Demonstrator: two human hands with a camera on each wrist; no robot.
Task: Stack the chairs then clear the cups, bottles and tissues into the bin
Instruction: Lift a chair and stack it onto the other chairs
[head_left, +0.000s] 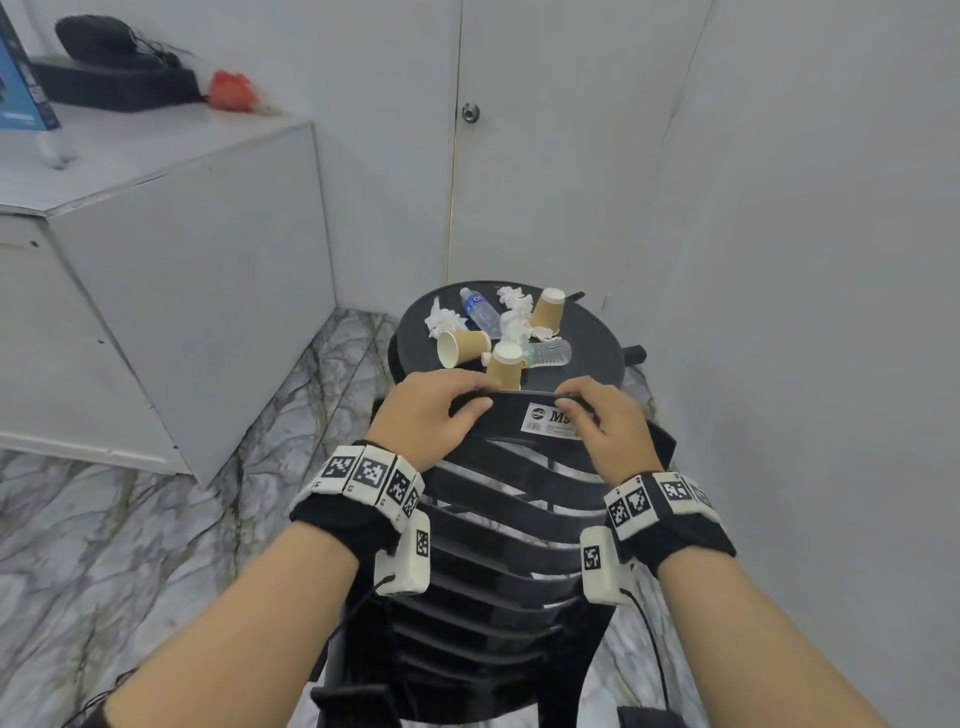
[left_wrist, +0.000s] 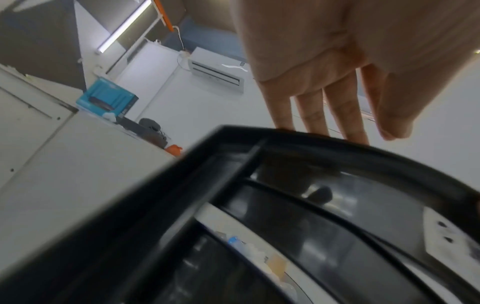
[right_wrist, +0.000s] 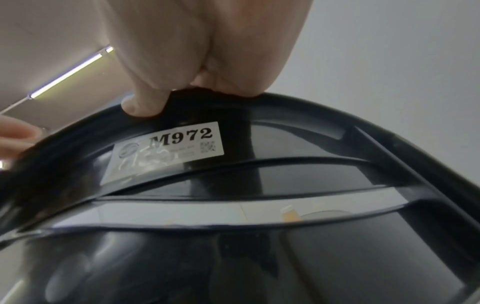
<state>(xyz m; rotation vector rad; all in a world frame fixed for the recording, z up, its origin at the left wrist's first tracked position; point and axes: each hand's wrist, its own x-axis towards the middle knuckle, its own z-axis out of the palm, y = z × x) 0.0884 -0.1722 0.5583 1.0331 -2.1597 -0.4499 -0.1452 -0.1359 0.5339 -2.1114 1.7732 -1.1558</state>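
A black slatted plastic chair (head_left: 498, 530) stands right in front of me, its back toward me, a white M972 label (right_wrist: 168, 148) near the top. My left hand (head_left: 436, 410) grips the top rail (left_wrist: 337, 148) on the left, fingers curled over it. My right hand (head_left: 602, 415) grips the same rail on the right, thumb pressed beside the label. Beyond the chair a round black table (head_left: 587, 343) carries paper cups (head_left: 462, 348), two plastic bottles (head_left: 480, 309) and crumpled tissues (head_left: 444, 319). No bin shows in any view.
A white cabinet (head_left: 171, 270) fills the left side, with a blue box (head_left: 21, 88), black gear and a red object (head_left: 231, 91) on top. Grey walls close in at the right and behind the table. Marble floor (head_left: 130, 545) lies open to my left.
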